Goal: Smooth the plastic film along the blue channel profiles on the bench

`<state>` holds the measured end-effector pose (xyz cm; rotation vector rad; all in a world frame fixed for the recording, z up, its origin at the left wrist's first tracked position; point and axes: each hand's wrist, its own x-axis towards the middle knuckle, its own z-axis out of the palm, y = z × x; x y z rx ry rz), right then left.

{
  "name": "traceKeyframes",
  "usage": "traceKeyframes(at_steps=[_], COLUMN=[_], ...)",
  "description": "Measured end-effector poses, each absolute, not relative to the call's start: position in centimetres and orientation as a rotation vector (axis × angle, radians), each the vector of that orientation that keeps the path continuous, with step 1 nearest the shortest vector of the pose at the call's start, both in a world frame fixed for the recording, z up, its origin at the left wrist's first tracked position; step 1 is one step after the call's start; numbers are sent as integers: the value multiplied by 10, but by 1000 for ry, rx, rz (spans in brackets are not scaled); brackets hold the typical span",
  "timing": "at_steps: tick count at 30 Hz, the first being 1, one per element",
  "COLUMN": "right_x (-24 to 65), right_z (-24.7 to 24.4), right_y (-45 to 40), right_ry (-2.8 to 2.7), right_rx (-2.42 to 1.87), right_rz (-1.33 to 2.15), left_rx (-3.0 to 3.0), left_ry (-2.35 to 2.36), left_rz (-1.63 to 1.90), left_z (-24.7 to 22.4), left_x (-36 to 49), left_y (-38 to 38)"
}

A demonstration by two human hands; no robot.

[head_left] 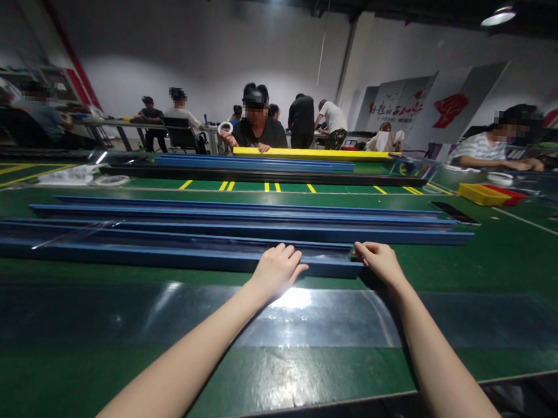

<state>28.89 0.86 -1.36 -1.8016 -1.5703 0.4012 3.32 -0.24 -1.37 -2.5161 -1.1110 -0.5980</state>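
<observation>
A long blue channel profile (pixel 199 260) lies across the green table (pixel 267 374), its open side up. My left hand (pixel 278 269) is closed over the near wall of the channel, a little short of its right end. At that right end my right hand (pixel 379 259) is closed in a pinch; whatever its fingertips hold is too small and shaded to make out. In front of the channel a clear plastic strip (pixel 328 321) lies flat, partly under my forearms. Clear film (pixel 74 236) crosses the channel's left part.
More blue profiles (pixel 253 226) lie just behind. Farther back are a black profile (pixel 272 176) and a yellow profile (pixel 316 153), touched by a co-worker holding a tape roll (pixel 225 128). A phone (pixel 455 213) and a yellow bin (pixel 483 194) sit at the right.
</observation>
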Motion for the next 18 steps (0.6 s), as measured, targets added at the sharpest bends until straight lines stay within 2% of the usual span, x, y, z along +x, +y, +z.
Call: traceKeyframes(at_steps=[18], right_x=[275], right_z=[-12], right_y=[6], right_ry=[-1737], right_rx=[-1682], right_rz=[522], left_rx=[-2507], left_ry=[-1095], left_rz=[-570], left_z=[-15], left_x=[34], left_y=[-4])
